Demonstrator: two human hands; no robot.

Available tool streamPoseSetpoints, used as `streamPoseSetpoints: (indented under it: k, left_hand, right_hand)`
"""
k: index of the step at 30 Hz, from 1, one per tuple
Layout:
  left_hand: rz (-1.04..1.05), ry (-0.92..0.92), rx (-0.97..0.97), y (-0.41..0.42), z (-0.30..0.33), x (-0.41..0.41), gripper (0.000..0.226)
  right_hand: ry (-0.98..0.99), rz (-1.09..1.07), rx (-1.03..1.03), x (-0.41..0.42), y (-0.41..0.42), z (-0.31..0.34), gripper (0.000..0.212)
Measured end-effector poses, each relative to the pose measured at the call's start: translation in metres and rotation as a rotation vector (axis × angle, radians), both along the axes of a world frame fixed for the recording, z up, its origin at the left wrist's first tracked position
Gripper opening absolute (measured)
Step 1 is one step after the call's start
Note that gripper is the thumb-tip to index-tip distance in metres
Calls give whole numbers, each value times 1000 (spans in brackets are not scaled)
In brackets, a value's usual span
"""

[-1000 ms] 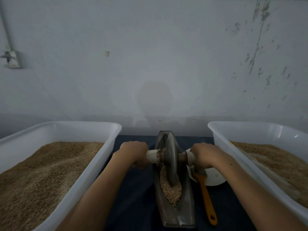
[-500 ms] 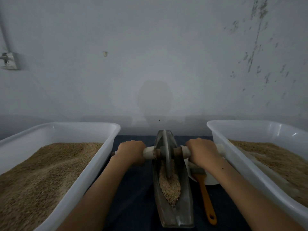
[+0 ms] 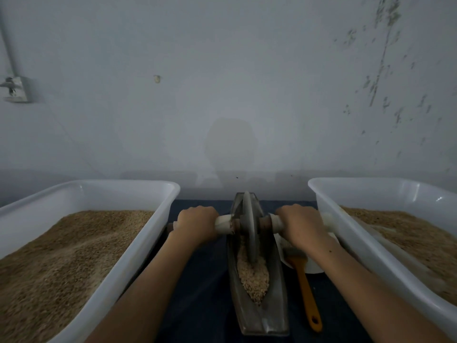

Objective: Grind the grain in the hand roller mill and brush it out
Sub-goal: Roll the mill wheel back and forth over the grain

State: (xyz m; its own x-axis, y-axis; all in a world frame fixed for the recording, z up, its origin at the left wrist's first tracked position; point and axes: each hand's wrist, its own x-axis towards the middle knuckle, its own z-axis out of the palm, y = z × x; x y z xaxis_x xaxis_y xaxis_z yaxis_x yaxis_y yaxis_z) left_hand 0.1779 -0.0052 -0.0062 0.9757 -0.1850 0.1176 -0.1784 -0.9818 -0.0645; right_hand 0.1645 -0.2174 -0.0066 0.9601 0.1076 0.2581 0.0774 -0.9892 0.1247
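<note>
Gripping the axle handle (image 3: 223, 224) with curled fingers, both hands flank the wheel (image 3: 248, 226).

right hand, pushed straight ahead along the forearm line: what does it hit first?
Probably nothing before the wall. The right hand grips the axle handle and points away from the person; the right tub sits just beside that line, though depth is unclear.

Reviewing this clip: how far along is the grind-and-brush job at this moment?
Done: grain already lies in the boat-shaped trough. In hand: left hand and right hand grip the axle handles with the grinding wheel at the trough's far end. Left: brushing out; the orange-handled brush lies untouched.
</note>
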Motion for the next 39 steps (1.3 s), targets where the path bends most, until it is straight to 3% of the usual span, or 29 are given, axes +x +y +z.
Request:
streamPoseSetpoints:
  k: [3,6,11,15,19,23,27,31,35,39]
  left_hand:
    - [-20,-108,-27,0,-4,1,26]
    - [-23,-106,-22,0,-4,0,27]
    - [-4,104,28,2,2,1,38]
    - [-25,348,-31,5,8,0,34]
    - [-37,357,-58,4,8,2,22]
    - [-17,146,25,1,7,1,33]
    - [-20,-55,-27,1,-4,4,27]
    - [-5,-53,-86,4,-10,6,27]
    - [18,-16,-47,2,-7,6,30]
    - [9,171,16,1,3,5,42]
  right_hand:
    - [-182,35,32,2,-1,-12,13]
    - [-169,41,39,0,-3,-11,11]
    - [112,33,-38,-4,-2,9,9]
    - [386,15,-45,-8,-4,22,24]
    - [438,4,-31,-7,-4,22,27]
    - [287,5,-40,-2,-4,14,10]
    - [-46,35,-2,3,-2,-1,3]
    - [-246,57,-22,5,2,-9,11]
    - [-124,47,-56,2,-1,-2,8]
    - [202,25,-30,-2,-5,12,13]
